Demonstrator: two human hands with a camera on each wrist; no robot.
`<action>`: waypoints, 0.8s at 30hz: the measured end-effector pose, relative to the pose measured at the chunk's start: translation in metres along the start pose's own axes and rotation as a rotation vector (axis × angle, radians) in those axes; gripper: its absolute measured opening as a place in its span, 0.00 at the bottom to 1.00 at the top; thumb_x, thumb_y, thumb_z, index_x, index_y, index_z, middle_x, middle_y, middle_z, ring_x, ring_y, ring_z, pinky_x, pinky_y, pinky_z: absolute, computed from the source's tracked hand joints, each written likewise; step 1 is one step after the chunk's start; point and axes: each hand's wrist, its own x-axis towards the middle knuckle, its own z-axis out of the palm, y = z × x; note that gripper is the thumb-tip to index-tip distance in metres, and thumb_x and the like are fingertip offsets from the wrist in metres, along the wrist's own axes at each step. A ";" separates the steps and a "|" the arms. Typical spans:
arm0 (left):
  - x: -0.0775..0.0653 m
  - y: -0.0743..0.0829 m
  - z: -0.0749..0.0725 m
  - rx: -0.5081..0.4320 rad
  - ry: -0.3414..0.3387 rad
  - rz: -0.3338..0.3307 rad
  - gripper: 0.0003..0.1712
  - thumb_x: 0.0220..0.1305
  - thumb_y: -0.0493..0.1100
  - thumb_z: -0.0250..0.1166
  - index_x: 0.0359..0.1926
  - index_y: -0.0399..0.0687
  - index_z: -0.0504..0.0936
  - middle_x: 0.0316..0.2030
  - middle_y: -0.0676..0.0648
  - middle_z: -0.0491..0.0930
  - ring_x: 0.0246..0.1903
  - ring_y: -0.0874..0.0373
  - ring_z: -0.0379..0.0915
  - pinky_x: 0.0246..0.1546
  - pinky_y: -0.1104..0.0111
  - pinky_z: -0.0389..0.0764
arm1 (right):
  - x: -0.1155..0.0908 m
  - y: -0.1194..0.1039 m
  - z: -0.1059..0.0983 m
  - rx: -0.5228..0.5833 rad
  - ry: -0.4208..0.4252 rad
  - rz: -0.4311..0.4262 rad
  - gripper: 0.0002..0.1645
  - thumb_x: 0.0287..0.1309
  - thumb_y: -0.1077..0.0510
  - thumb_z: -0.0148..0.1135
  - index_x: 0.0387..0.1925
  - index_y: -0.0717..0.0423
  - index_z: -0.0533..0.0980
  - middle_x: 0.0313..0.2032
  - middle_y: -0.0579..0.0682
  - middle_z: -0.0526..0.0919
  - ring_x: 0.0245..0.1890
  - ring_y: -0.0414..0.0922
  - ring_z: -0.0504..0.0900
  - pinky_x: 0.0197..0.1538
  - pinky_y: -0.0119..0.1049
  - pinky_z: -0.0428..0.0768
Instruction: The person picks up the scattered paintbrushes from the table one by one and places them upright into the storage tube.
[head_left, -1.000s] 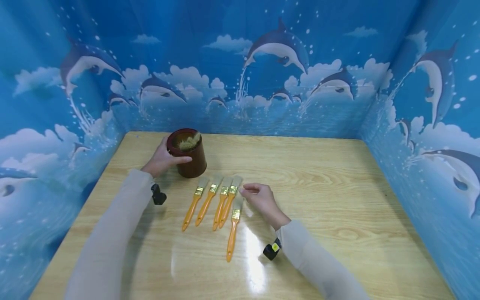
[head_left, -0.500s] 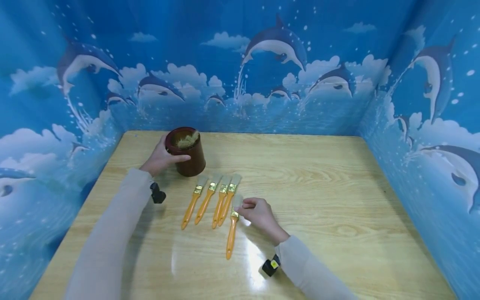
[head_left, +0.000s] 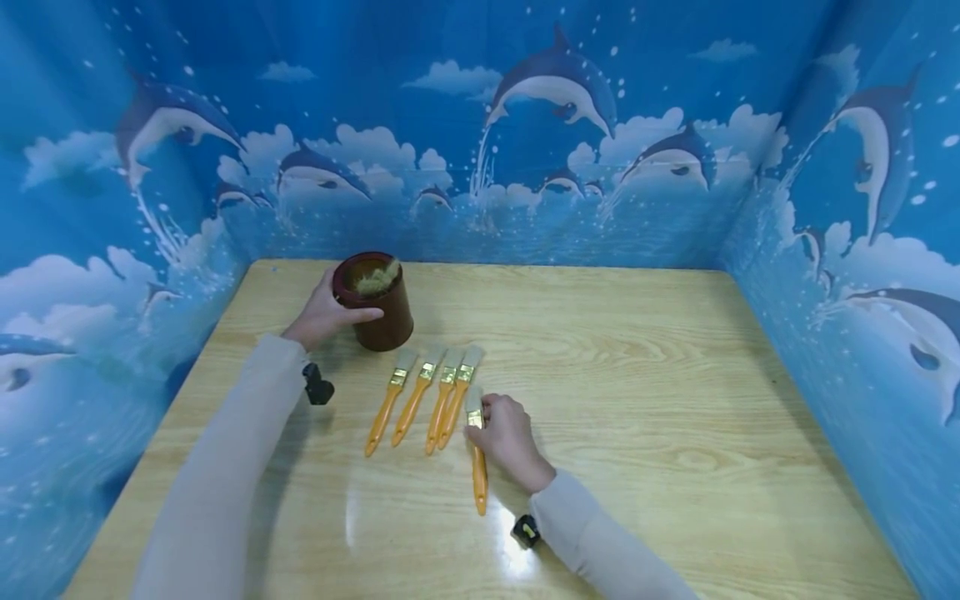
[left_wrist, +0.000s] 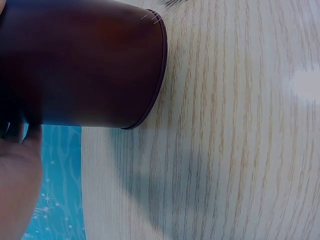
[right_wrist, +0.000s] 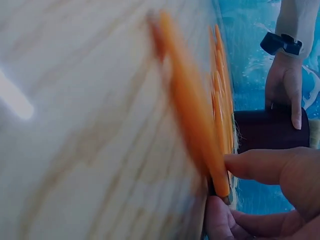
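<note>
A dark brown cylindrical pot [head_left: 387,325] stands near the table's back left, with pale bristles [head_left: 381,281] visible inside its mouth. My left hand [head_left: 322,315] grips its side, thumb across the front; the left wrist view shows the pot's wall [left_wrist: 90,65] and base up close. Lower down, my right hand [head_left: 512,440] pinches a paintbrush [head_left: 480,483] around its metal ferrule. The brush has an orange handle, blurred in the right wrist view [right_wrist: 192,100], which points toward me. Several similar paintbrushes [head_left: 416,406] lie side by side just left of it, bristles toward the back.
The wood-grain table [head_left: 637,375] extends broadly to the right of the brushes. A blue dolphin-print curtain [head_left: 465,217] borders its back and both sides. Both wrists carry small black cameras [head_left: 318,387]. Bright glare shows near the right wrist.
My right hand has come down from beside the row of brushes and taken hold of the nearest paintbrush, whose handle end has swung slightly right. My left hand stays on the pot.
</note>
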 end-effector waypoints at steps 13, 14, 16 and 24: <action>-0.010 0.020 0.002 -0.023 -0.029 -0.037 0.64 0.51 0.51 0.75 0.76 0.50 0.38 0.73 0.41 0.47 0.71 0.44 0.45 0.67 0.44 0.56 | 0.005 0.006 -0.016 0.018 -0.050 0.091 0.20 0.45 0.65 0.69 0.43 0.67 0.79 0.24 0.47 0.79 0.23 0.40 0.74 0.27 0.31 0.75; -0.013 0.024 0.001 -0.025 -0.033 -0.042 0.64 0.52 0.50 0.74 0.76 0.49 0.38 0.73 0.40 0.46 0.71 0.43 0.45 0.67 0.44 0.55 | 0.006 0.007 -0.018 0.025 -0.050 0.097 0.20 0.45 0.65 0.68 0.44 0.67 0.79 0.24 0.47 0.78 0.23 0.40 0.73 0.26 0.31 0.75; -0.012 0.022 0.001 -0.017 -0.034 -0.041 0.65 0.52 0.52 0.74 0.76 0.49 0.37 0.73 0.40 0.46 0.71 0.42 0.45 0.67 0.43 0.55 | 0.008 0.009 -0.023 0.041 -0.048 0.107 0.19 0.47 0.65 0.68 0.44 0.68 0.79 0.24 0.47 0.77 0.22 0.40 0.73 0.26 0.30 0.74; 0.001 -0.002 -0.003 -0.008 -0.021 -0.030 0.68 0.47 0.57 0.76 0.76 0.54 0.37 0.73 0.42 0.48 0.71 0.44 0.46 0.66 0.43 0.57 | 0.026 0.001 -0.048 0.164 -0.049 0.176 0.19 0.53 0.63 0.65 0.47 0.66 0.77 0.34 0.52 0.79 0.30 0.44 0.76 0.31 0.33 0.79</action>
